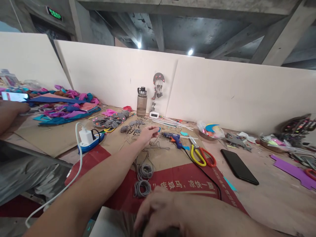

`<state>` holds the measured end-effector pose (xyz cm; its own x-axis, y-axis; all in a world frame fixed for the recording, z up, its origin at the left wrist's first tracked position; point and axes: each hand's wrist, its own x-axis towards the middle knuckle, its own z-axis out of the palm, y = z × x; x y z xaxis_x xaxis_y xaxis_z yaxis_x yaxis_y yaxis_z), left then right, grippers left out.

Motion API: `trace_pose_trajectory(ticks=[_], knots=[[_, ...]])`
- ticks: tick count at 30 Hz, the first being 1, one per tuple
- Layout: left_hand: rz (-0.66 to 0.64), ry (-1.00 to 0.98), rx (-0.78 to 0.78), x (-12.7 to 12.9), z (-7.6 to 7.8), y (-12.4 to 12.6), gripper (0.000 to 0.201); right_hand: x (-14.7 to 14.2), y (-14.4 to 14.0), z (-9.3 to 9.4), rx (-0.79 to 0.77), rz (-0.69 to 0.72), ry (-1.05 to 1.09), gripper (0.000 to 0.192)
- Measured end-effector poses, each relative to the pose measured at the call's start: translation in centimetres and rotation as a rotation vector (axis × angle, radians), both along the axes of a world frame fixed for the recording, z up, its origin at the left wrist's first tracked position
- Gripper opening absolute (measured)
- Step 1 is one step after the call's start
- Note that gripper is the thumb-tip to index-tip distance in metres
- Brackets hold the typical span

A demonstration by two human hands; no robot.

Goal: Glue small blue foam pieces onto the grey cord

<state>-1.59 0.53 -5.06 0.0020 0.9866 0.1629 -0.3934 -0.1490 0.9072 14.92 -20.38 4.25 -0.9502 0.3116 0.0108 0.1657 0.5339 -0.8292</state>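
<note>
My left hand (pixel 148 134) reaches out over the cardboard, thumb and fingers pinched on a small blue piece (pixel 159 129). Just right of it lies a blue glue gun (pixel 175 139), its dark nozzle towards my fingers. Loose grey cord (pixel 158 146) spreads below the hand, and coiled grey cord (pixel 145 171) sits nearer to me. Low in the view, my right hand (pixel 158 210) hangs at the table's front edge with curled fingers. Something dark shows beneath it; I cannot make out what it is. Scissors with yellow and red handles (pixel 198 156) rest right of the glue gun.
A water bottle (pixel 142 102) and a small white clock (pixel 154 115) stand by the white partition (pixel 103 72). A black phone (pixel 239 166) lies at right. A blue-and-white power adapter (pixel 90 141) with a white cable is at left. Another person's hand (pixel 14 108) is far left.
</note>
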Motion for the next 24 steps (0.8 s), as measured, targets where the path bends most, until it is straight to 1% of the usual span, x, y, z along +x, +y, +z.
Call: trace_pose_trajectory(ticks=[1, 2, 4, 6, 7, 8, 9, 10, 11, 12, 14, 16, 18, 19, 21, 24], knots=[[-0.007, 0.024, 0.033, -0.1, 0.2, 0.1, 0.03, -0.2, 0.9, -0.2, 0.005, -0.06, 0.066, 0.015], [-0.006, 0.055, 0.066, -0.2, 0.5, 0.0, 0.028, -0.4, 1.9, -0.5, 0.015, -0.166, 0.143, 0.012], [0.031, 0.136, 0.128, -0.2, 1.0, -0.2, 0.023, -0.5, 4.6, -1.3, 0.053, -0.462, 0.314, 0.012], [0.115, 0.243, 0.19, 0.0, 1.6, -0.7, 0.016, -0.4, 7.8, -2.5, 0.119, -0.774, 0.497, 0.01], [0.185, 0.299, 0.236, 0.1, 1.9, -1.1, 0.012, -0.3, 9.4, -3.2, 0.15, -0.901, 0.593, 0.009], [0.265, 0.341, 0.303, 0.2, 2.3, -1.5, 0.008, -0.3, 10.9, -4.0, 0.162, -0.977, 0.651, 0.007], [0.331, 0.373, 0.375, 0.4, 2.6, -1.9, 0.005, -0.3, 12.1, -4.8, 0.159, -1.023, 0.684, 0.013], [0.363, 0.414, 0.445, 0.5, 2.9, -2.4, 0.005, -0.3, 13.2, -5.6, 0.136, -1.053, 0.694, 0.018], [0.378, 0.454, 0.502, 0.6, 3.2, -2.8, 0.005, -0.3, 13.9, -6.2, 0.094, -1.051, 0.697, 0.025], [0.377, 0.49, 0.545, 0.8, 3.4, -3.3, 0.007, -0.4, 14.4, -6.8, 0.043, -1.039, 0.709, 0.033], [0.325, 0.502, 0.567, 1.1, 3.7, -3.9, 0.011, -0.5, 14.7, -7.3, -0.083, -0.996, 0.753, 0.045], [0.263, 0.486, 0.55, 1.5, 3.7, -4.3, 0.013, -0.6, 14.6, -7.4, -0.217, -0.966, 0.797, 0.05], [0.218, 0.493, 0.536, 1.8, 3.5, -4.5, 0.013, -0.4, 14.5, -7.3, -0.295, -0.97, 0.808, 0.044], [0.208, 0.508, 0.536, 1.9, 3.3, -4.5, 0.012, -0.3, 14.5, -7.2, -0.298, -0.982, 0.795, 0.039], [0.208, 0.545, 0.544, 2.1, 3.0, -4.4, 0.01, 0.2, 14.6, -7.2, -0.246, -1.013, 0.757, 0.03], [0.22, 0.571, 0.535, 2.2, 2.7, -4.4, 0.009, 0.7, 14.8, -7.3, -0.139, -1.062, 0.704, 0.025]])
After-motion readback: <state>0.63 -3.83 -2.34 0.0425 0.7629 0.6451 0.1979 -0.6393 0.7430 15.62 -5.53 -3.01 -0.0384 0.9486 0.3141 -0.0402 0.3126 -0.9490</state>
